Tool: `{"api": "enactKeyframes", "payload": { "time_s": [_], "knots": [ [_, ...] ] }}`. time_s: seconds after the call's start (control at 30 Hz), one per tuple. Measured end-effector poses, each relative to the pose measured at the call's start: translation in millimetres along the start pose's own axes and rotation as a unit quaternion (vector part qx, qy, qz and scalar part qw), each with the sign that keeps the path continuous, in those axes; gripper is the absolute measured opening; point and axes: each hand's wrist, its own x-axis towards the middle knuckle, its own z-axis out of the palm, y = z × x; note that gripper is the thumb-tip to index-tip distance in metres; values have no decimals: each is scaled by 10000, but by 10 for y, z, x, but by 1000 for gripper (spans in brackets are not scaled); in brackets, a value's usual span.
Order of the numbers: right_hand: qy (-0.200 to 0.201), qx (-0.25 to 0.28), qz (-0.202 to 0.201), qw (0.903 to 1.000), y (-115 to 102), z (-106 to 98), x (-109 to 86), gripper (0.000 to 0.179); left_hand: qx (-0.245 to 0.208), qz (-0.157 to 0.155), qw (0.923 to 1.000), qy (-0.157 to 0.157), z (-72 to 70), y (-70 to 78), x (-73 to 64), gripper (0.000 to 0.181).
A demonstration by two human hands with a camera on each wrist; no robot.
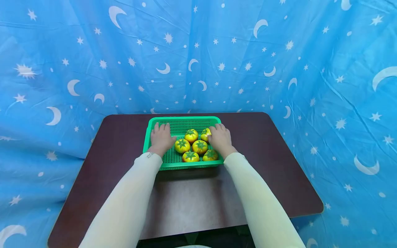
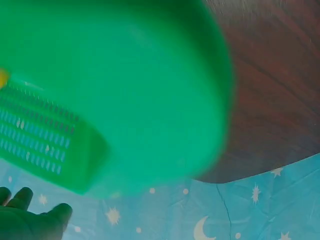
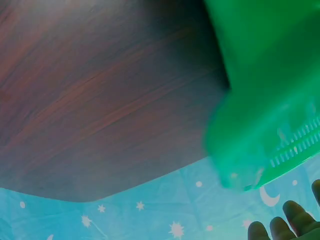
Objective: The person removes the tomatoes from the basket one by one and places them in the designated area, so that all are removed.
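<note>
A green plastic basket [image 1: 187, 166] with slotted walls lies on the table, holding several yellow-orange tomatoes [image 1: 200, 147] with green leafy tops. My left hand [image 1: 161, 138] is over the basket's left end, fingers extended toward the far rim and thumb out toward the tomatoes. Over the right end is my right hand [image 1: 221, 139], its fingers extended and its thumb side overlapping the far-right tomato [image 1: 205, 133]. In the left wrist view the basket's blurred corner [image 2: 165, 115] fills much of the picture, with spread fingers low at the left. Relaxed fingertips [image 3: 295, 217] show beside the basket in the right wrist view.
The dark brown table [image 1: 260, 165] has rounded corners and extends on both sides of the basket. A blue curtain [image 1: 211, 62] with white moons and stars hangs behind and at the sides. A shadow falls along the basket's front.
</note>
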Motion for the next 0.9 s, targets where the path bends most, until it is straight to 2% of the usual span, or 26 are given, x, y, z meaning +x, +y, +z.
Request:
{"api": "enactKeyframes", "payload": {
  "time_s": [0.17, 0.33, 0.53, 0.6, 0.7, 0.9],
  "knots": [
    [268, 112, -164, 9994, 142, 29, -29, 40, -390, -36, 9992, 49, -64, -264, -4, 79],
    [283, 303, -426, 9982, 236, 49, -65, 38, -1056, -332, 9939, 30, 19, -521, -67, 84],
    [90, 190, -1442, 9893, 237, 146, -109, 33, -1795, -862, 9793, -373, 214, -756, -173, 94],
    [41, 134, -1739, 9847, 230, 190, -124, 31, -1754, -849, 9803, -328, 253, -804, -178, 91],
    [-177, 162, -1966, 9802, 223, 245, -154, 33, -1582, -743, 9845, -144, 277, -836, -157, 86],
    [-876, -109, -2100, 9737, 206, 335, -180, 50, -1205, -636, 9906, 71, 267, -800, -101, 83]
  ]
}}
